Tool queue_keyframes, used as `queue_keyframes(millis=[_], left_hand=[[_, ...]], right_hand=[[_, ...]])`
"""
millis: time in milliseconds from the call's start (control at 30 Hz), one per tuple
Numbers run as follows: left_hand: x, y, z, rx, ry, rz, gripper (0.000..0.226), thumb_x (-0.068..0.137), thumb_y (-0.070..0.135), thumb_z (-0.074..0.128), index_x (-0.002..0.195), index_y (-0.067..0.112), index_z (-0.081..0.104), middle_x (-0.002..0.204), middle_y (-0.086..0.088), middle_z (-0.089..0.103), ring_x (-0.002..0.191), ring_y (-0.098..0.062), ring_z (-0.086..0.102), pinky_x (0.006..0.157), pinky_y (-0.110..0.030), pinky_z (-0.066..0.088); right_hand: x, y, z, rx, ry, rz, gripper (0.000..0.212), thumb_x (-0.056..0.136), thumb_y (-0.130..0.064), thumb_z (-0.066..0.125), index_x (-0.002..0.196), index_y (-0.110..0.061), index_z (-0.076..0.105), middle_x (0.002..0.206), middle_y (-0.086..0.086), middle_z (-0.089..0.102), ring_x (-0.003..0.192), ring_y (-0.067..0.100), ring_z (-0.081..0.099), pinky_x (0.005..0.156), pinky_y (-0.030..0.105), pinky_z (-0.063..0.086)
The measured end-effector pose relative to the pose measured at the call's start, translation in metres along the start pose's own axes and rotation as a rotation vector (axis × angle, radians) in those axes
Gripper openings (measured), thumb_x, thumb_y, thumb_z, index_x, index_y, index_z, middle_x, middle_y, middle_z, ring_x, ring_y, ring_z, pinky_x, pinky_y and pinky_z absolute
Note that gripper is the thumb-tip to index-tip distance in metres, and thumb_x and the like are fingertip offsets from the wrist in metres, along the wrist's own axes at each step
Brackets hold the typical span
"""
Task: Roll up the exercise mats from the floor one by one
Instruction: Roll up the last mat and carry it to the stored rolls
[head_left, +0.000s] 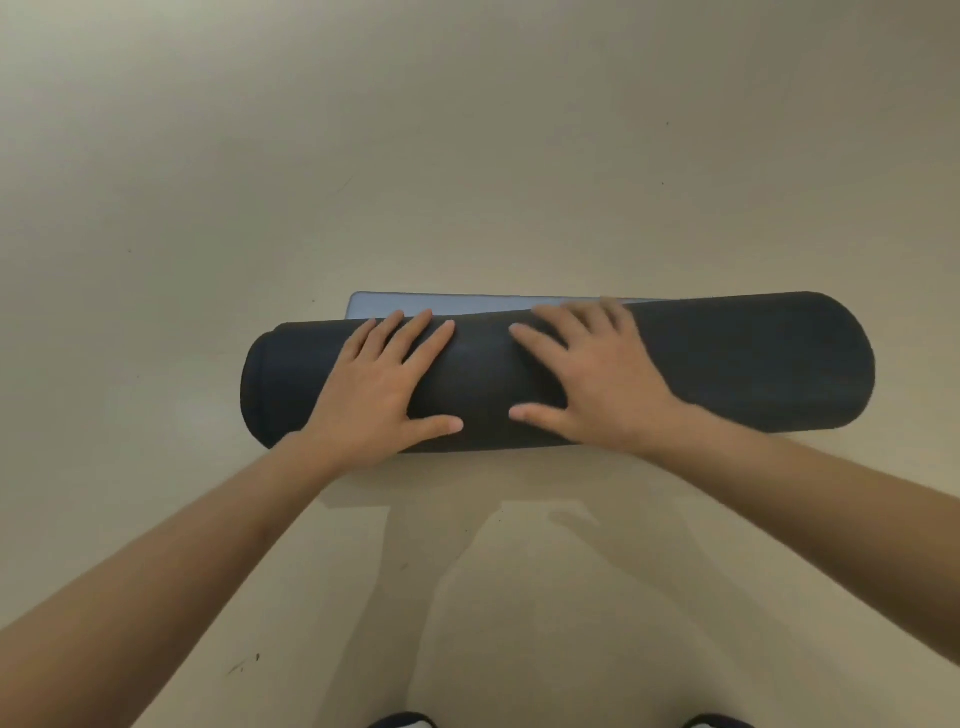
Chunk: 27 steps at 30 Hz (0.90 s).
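Observation:
A dark grey exercise mat (753, 364) lies rolled into a thick cylinder across the middle of the floor. A narrow strip of its lighter blue-grey flat end (467, 304) shows just beyond the roll. My left hand (384, 384) presses flat on the roll left of its centre, fingers straight and spread. Right of centre, my right hand (592, 379) lies flat on top the same way. The roll's right end looks wider than its left end.
The beige floor (467, 130) spreads bare all around the mat, with a few small dark specks. Two dark shapes, perhaps my feet (400, 719), show at the bottom edge, along with my arms' shadows.

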<state>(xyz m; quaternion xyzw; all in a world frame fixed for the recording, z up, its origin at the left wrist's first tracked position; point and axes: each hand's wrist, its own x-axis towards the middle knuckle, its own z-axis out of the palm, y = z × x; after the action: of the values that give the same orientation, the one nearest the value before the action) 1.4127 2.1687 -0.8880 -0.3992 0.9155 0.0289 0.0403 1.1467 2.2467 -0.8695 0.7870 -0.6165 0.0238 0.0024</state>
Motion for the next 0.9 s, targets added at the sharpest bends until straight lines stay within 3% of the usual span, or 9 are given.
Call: queue_keyframes(millis=[167, 367, 500, 600, 667, 767, 833, 900], left_hand=[[0.035, -0.023, -0.014, -0.116, -0.102, 0.004, 0.108, 0.075, 0.094, 0.026, 0.163, 0.035, 0.008, 0.171, 0.001, 0.018, 0.154, -0.027, 0.021, 0.124, -0.048, 0.018], [0.042, -0.030, -0.013, -0.021, -0.026, 0.036, 0.117, 0.069, 0.099, 0.034, 0.162, 0.031, 0.016, 0.165, -0.003, 0.029, 0.152, -0.032, 0.025, 0.125, -0.053, 0.017], [0.020, -0.015, -0.002, -0.103, 0.202, -0.136, 0.100, 0.077, 0.087, 0.045, 0.153, 0.022, 0.038, 0.153, -0.008, 0.043, 0.148, -0.036, 0.031, 0.124, -0.057, 0.019], [-0.015, -0.008, 0.012, -0.234, 0.394, -0.319, 0.086, 0.082, 0.068, 0.059, 0.150, 0.016, 0.044, 0.154, -0.011, 0.042, 0.150, -0.036, 0.029, 0.125, -0.055, 0.018], [-0.039, -0.015, 0.020, -0.332, 0.450, -0.489, 0.087, 0.082, 0.060, 0.068, 0.152, 0.016, 0.040, 0.159, -0.011, 0.035, 0.152, -0.034, 0.024, 0.123, -0.055, 0.022], [-0.058, -0.035, 0.025, -0.575, 0.437, -0.720, 0.094, 0.083, 0.050, 0.079, 0.158, 0.030, 0.025, 0.165, -0.004, 0.020, 0.153, -0.025, 0.020, 0.121, -0.049, 0.030], [-0.058, -0.047, 0.024, -0.835, 0.415, -0.771, 0.103, 0.080, 0.045, 0.083, 0.159, 0.038, 0.017, 0.164, 0.008, 0.020, 0.148, -0.013, 0.028, 0.119, -0.040, 0.034], [-0.055, -0.054, 0.023, -0.943, 0.410, -0.765, 0.107, 0.079, 0.041, 0.085, 0.159, 0.040, 0.014, 0.156, 0.017, 0.024, 0.138, -0.004, 0.035, 0.114, -0.032, 0.037]], right_hand=[[0.002, -0.006, 0.024, -0.151, -0.127, -0.009, 0.120, 0.074, -0.092, 0.040, 0.162, -0.020, 0.004, 0.168, 0.020, 0.013, 0.153, 0.047, 0.012, 0.119, 0.070, 0.009], [0.027, 0.008, 0.019, -0.190, -0.167, -0.008, 0.136, 0.061, -0.101, 0.043, 0.161, -0.018, 0.005, 0.164, 0.023, 0.020, 0.149, 0.048, 0.021, 0.119, 0.068, 0.016], [0.038, 0.015, 0.018, -0.184, -0.167, -0.011, 0.140, 0.055, -0.102, 0.046, 0.160, -0.018, 0.009, 0.160, 0.024, 0.025, 0.146, 0.047, 0.025, 0.118, 0.065, 0.020], [0.050, 0.023, 0.014, -0.138, -0.172, -0.029, 0.137, 0.056, -0.102, 0.044, 0.160, -0.021, 0.008, 0.159, 0.019, 0.028, 0.145, 0.043, 0.029, 0.119, 0.060, 0.021], [0.061, 0.030, 0.011, -0.093, -0.181, -0.047, 0.134, 0.057, -0.103, 0.043, 0.160, -0.023, 0.008, 0.159, 0.015, 0.030, 0.144, 0.039, 0.031, 0.119, 0.057, 0.023], [0.073, 0.037, 0.007, -0.045, -0.205, -0.052, 0.132, 0.056, -0.105, 0.040, 0.159, -0.027, 0.010, 0.159, 0.010, 0.033, 0.143, 0.035, 0.034, 0.118, 0.054, 0.026], [0.078, 0.038, 0.004, -0.021, -0.229, -0.033, 0.131, 0.055, -0.105, 0.041, 0.158, -0.030, 0.011, 0.159, 0.007, 0.033, 0.143, 0.034, 0.034, 0.118, 0.055, 0.026], [0.079, 0.036, 0.002, -0.008, -0.256, 0.002, 0.132, 0.054, -0.104, 0.043, 0.158, -0.032, 0.009, 0.162, 0.006, 0.029, 0.145, 0.035, 0.030, 0.119, 0.059, 0.022]])
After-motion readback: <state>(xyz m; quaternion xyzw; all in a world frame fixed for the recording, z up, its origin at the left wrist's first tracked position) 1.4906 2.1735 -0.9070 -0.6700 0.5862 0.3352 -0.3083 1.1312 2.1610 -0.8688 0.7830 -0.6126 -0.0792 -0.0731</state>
